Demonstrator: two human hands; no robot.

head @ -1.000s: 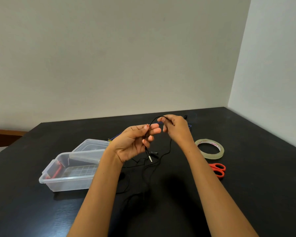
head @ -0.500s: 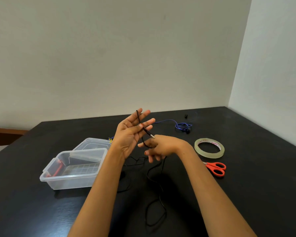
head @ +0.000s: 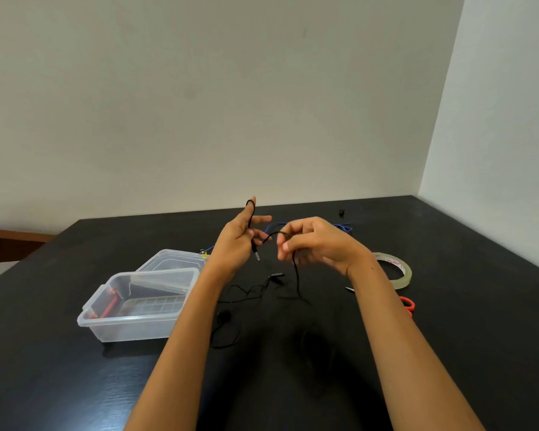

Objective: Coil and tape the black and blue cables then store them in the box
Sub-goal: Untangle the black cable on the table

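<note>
the thin black cable [head: 296,269] loops over the raised index fingertip of the left hand [head: 238,241], which holds it, metal plug dangling. the right hand [head: 319,244] pinches it in curled fingers; the slack trails onto the matte black table [head: 448,353]. a thin blue cable [head: 344,227] lies behind. the clear plastic box [head: 131,329] sits to the left, and a translucent tape roll [head: 394,263], its red print unreadable, to the right.

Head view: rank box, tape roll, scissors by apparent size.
1. clear box
2. tape roll
3. scissors, mostly hidden; only an orange handle shows, so this ranks the visible part only.

Soft even light, wide-angle edge distortion
</note>
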